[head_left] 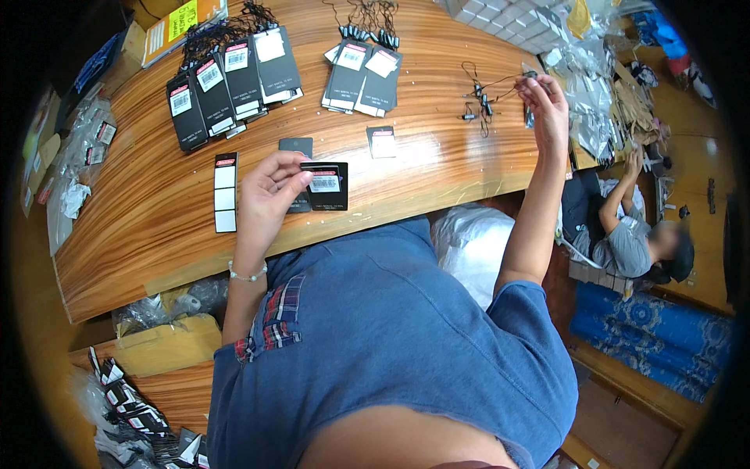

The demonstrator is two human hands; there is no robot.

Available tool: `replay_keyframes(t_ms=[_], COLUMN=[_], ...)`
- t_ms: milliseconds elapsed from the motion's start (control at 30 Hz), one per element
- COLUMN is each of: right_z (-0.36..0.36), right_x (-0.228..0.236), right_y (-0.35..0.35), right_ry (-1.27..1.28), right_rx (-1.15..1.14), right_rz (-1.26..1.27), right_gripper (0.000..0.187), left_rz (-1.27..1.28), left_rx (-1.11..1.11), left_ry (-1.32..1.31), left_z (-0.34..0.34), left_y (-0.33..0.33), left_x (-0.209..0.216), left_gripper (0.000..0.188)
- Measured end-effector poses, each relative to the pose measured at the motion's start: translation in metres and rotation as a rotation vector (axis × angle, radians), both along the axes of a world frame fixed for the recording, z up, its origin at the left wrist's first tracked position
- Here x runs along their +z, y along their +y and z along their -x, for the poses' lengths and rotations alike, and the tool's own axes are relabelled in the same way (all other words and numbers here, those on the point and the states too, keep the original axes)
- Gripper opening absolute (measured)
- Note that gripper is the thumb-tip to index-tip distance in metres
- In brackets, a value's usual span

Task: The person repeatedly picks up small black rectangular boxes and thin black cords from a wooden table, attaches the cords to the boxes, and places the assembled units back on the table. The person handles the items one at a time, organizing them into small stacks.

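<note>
My left hand (272, 191) pinches a black hang tag (329, 201) with a white label, close to the table's near edge. Partly behind that hand lies a grey tag (296, 145) on the table. A strip of white labels on black backing (226, 194) sits left of the hand. Out to the right, my right hand (545, 102) is raised with thumb and fingertips closed on a black tag string (512, 84). The string trails left to a small tangle of strings with black fasteners (480, 102). Between the hands lies a small tag with a white label (382, 143).
Stacks of strung black tags (234, 86) stand at the far left, with another bundle (363, 76) at the far middle. White boxes (508, 19) and clear plastic bags (582, 94) line the right side. Another person (629, 246) sits at the right.
</note>
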State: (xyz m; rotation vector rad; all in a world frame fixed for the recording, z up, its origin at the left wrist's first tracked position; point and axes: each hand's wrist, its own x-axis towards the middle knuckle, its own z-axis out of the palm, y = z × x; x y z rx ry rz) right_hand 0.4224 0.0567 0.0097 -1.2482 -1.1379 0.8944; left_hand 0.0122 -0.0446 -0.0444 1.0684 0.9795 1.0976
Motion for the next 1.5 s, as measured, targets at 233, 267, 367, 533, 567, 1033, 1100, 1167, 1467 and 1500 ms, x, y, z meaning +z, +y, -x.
replay_keyframes(t_ms=[233, 267, 367, 533, 567, 1033, 1100, 1167, 1467, 1500], right_z=[0.053, 0.057, 0.055, 0.052, 0.055, 0.152, 0.155, 0.164, 0.192, 0.192], right_x=[0.038, 0.042, 0.039, 0.058, 0.063, 0.048, 0.034, 0.022, 0.03, 0.029], right_y=[-0.002, 0.0, 0.006, 0.013, 0.009, -0.051, -0.054, -0.06, -0.081, -0.081], right_ry=[-0.991, -1.139, -1.278, -0.772, -0.622, -0.048, 0.176, 0.409, -1.131, -1.157], right_rx=[-0.043, -0.018, 0.086, 0.346, 0.411, 0.911, 0.902, 0.916, 0.672, 0.647], right_rz=[0.0, 0.068, 0.067, 0.123, 0.138, 0.27, 0.305, 0.358, -0.539, -0.51], right_gripper=[0.014, 0.016, 0.018, 0.015, 0.014, 0.022, 0.022, 0.021, 0.013, 0.012], left_rz=[-0.122, -0.126, -0.128, -0.286, -0.324, -0.272, -0.248, -0.225, -0.333, -0.321], left_rx=[-0.174, -0.202, -0.249, -0.26, -0.256, -0.538, -0.497, -0.524, -0.408, -0.419], left_ry=[0.083, 0.065, 0.057, 0.051, 0.05, -0.124, -0.08, 0.019, 0.294, 0.296], left_z=[-0.011, -0.014, -0.022, -0.032, -0.035, -0.053, -0.047, -0.037, -0.011, -0.009], left_y=[0.006, 0.009, 0.009, 0.014, 0.017, 0.022, 0.015, 0.012, 0.011, 0.012], left_x=[0.018, 0.02, 0.03, 0.037, 0.038, 0.035, 0.035, 0.041, 0.045, 0.046], left_gripper=[0.013, 0.013, 0.012, 0.013, 0.014, 0.017, 0.017, 0.017, 0.02, 0.02])
